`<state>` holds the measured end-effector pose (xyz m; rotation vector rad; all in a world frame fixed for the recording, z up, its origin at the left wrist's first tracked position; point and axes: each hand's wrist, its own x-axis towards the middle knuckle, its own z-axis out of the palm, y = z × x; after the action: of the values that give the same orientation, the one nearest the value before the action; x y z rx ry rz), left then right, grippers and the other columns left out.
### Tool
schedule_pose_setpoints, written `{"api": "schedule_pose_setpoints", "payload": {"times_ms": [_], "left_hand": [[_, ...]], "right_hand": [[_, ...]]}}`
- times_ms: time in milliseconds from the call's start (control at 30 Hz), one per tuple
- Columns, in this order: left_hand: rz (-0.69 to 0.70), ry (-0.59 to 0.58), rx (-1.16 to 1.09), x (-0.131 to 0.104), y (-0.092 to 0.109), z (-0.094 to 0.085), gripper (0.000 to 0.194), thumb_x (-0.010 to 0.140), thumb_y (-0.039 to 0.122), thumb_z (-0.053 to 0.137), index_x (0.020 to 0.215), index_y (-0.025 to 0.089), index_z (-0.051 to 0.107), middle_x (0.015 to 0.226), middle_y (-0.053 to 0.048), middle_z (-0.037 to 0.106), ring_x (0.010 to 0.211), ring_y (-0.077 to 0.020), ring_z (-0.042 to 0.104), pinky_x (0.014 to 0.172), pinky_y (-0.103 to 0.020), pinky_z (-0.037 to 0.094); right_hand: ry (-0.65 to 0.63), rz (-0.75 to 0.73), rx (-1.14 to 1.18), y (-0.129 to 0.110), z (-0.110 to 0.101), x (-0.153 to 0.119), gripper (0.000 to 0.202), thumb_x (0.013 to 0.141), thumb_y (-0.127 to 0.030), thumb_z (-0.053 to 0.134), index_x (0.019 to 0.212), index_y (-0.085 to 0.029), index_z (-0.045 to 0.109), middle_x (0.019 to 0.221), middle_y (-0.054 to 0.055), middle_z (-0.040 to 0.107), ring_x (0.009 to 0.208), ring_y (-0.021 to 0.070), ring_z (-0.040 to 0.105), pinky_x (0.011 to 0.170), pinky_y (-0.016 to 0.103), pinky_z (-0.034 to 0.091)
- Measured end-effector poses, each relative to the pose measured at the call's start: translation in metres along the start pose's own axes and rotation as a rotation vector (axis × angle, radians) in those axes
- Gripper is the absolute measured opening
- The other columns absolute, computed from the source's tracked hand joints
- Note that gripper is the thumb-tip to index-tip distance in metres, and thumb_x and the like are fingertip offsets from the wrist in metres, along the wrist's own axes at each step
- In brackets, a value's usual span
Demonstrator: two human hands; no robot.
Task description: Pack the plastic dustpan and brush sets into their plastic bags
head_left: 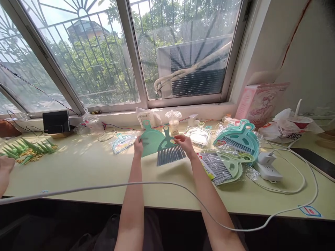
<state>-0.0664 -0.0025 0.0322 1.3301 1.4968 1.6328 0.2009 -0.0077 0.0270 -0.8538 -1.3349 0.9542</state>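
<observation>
My left hand grips the left edge of a light green dustpan, which is tilted above the table. My right hand holds a darker green hand brush by the right side of its head. Grey bristles point down and toward me, and the brush overlaps the dustpan's right part. Right of my right hand lies a green brush-and-dustpan set in clear wrapping. Behind it is a stack of teal sets. A wrapped set lies to the left of my left hand.
A white cable crosses over my forearms. A drink cup stands near the window sill. At right are a power strip, a phone and a pink box. Another person's hand is at far left, beside green spiky pieces.
</observation>
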Motion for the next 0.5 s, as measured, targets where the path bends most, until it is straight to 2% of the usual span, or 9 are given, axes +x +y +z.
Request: {"api": "schedule_pose_setpoints", "payload": {"times_ms": [100, 167, 233, 300, 400, 500], "left_hand": [[0.015, -0.214, -0.167, -0.014, 0.011, 0.024, 0.051, 0.081, 0.056, 0.060, 0.109, 0.015, 0.067, 0.093, -0.010, 0.072, 0.081, -0.0226, 0.067, 0.078, -0.038, 0.054], [0.069, -0.390, -0.166, -0.027, 0.018, 0.041, 0.053, 0.084, 0.062, 0.058, 0.107, 0.015, 0.071, 0.096, -0.009, 0.072, 0.089, -0.0239, 0.066, 0.083, -0.037, 0.052], [0.131, -0.507, -0.125, -0.039, 0.023, 0.057, 0.055, 0.084, 0.064, 0.058, 0.106, 0.015, 0.073, 0.097, -0.009, 0.073, 0.093, -0.0250, 0.065, 0.085, -0.036, 0.050], [0.175, -0.528, -0.078, -0.047, 0.026, 0.067, 0.055, 0.081, 0.064, 0.065, 0.106, 0.015, 0.073, 0.096, -0.008, 0.073, 0.094, -0.0258, 0.064, 0.085, -0.036, 0.049], [0.223, -0.496, -0.044, -0.049, 0.026, 0.071, 0.055, 0.078, 0.061, 0.069, 0.109, 0.016, 0.073, 0.097, -0.009, 0.073, 0.096, -0.0262, 0.063, 0.083, -0.035, 0.049], [0.241, -0.472, -0.022, -0.047, 0.025, 0.068, 0.050, 0.083, 0.060, 0.062, 0.104, 0.017, 0.074, 0.098, -0.009, 0.073, 0.096, -0.0256, 0.062, 0.082, -0.034, 0.049]], "right_hand": [[0.129, -0.042, 0.041, -0.010, 0.014, -0.004, 0.039, 0.071, -0.055, 0.074, 0.090, -0.020, 0.075, 0.089, 0.007, 0.077, 0.067, 0.0209, 0.070, 0.072, 0.037, 0.054], [0.277, -0.055, -0.090, -0.013, 0.019, -0.009, 0.032, 0.079, -0.050, 0.069, 0.092, -0.021, 0.074, 0.091, 0.007, 0.077, 0.072, 0.0221, 0.070, 0.075, 0.037, 0.053], [0.390, -0.051, -0.275, -0.013, 0.020, -0.015, 0.025, 0.086, -0.044, 0.063, 0.093, -0.022, 0.074, 0.092, 0.008, 0.077, 0.081, 0.0241, 0.070, 0.079, 0.037, 0.051], [0.442, -0.058, -0.454, -0.013, 0.019, -0.019, 0.022, 0.090, -0.038, 0.060, 0.095, -0.021, 0.073, 0.096, 0.010, 0.076, 0.092, 0.0266, 0.068, 0.085, 0.038, 0.048], [0.508, -0.122, -0.656, -0.013, 0.016, -0.022, 0.021, 0.092, -0.037, 0.058, 0.097, -0.022, 0.071, 0.116, 0.014, 0.070, 0.114, 0.0307, 0.059, 0.097, 0.045, 0.041], [0.530, -0.155, -0.629, -0.012, 0.013, -0.017, 0.030, 0.090, -0.041, 0.060, 0.113, -0.023, 0.067, 0.133, 0.013, 0.063, 0.126, 0.0313, 0.052, 0.102, 0.049, 0.038]]}}
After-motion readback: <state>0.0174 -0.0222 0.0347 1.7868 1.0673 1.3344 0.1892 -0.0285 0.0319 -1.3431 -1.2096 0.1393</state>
